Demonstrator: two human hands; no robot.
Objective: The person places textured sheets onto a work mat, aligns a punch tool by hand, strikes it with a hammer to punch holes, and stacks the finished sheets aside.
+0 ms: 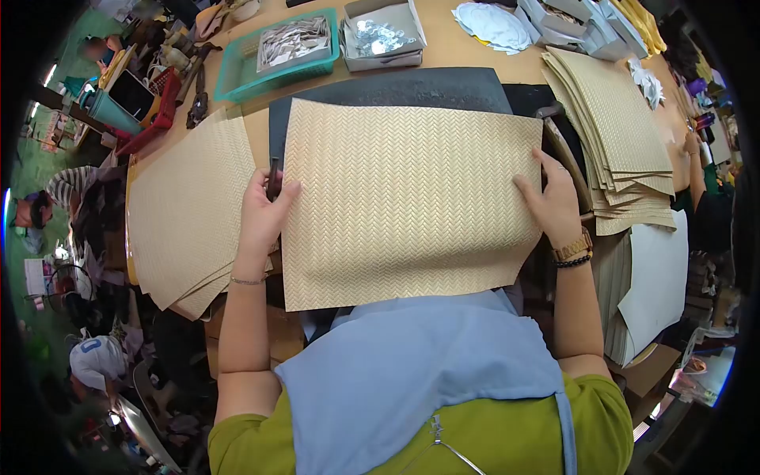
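A cream-gold sheet with a woven herringbone pattern (412, 190) is stretched between both hands, its lower edge bowed towards my body. My left hand (267, 207) grips the sheet's left edge, thumb on top and fingers underneath. Beside those fingers stands a dark narrow piece (275, 178); whether the hand touches it I cannot tell. On the opposite edge, my right hand (552, 198) pinches the sheet with the thumb on its face. Partly hidden beneath the sheet lies a dark grey board (443, 85).
Similar sheets form a stack at left (186, 214) and another at right (613, 127). Below the right stack are white sheets (657, 277). At the back are a green basket (237, 67) and a box of shiny pieces (384, 59). Other people are at the sides.
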